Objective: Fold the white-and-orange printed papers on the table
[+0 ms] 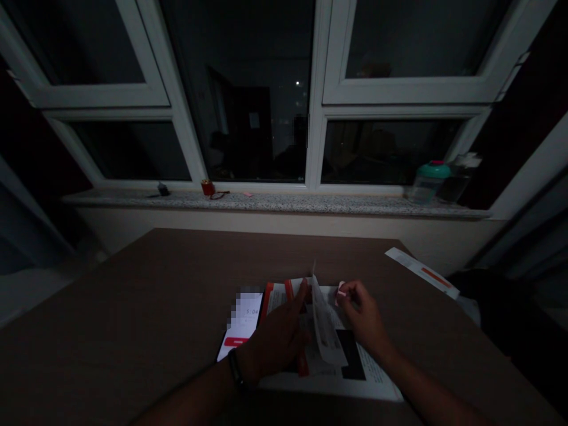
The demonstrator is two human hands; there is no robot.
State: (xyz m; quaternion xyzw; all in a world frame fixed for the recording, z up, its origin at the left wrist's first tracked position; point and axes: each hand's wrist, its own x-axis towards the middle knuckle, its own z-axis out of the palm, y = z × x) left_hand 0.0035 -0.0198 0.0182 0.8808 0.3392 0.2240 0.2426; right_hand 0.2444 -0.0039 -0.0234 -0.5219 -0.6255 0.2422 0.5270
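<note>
A printed booklet or magazine [373,370] with orange and black blocks lies on the brown table. One loose-looking sheet [323,328] stands tilted up from it between my hands. My left hand [281,337], with a dark band on the wrist, rests over the left part of the print, its index finger stretched out beside the raised sheet. My right hand [364,316] pinches a small pale pink piece [341,291] at the upper right of the booklet; its exact kind is too dim to tell. A lit phone [246,313] lies against the booklet's left edge.
A white paper strip [421,272] with an orange bar lies at the table's right edge. On the stone windowsill [284,202] stand a teal-lidded container [430,180], a clear bottle [459,177], a small red object [207,188] and a small dark bottle [163,189]. The room is dim.
</note>
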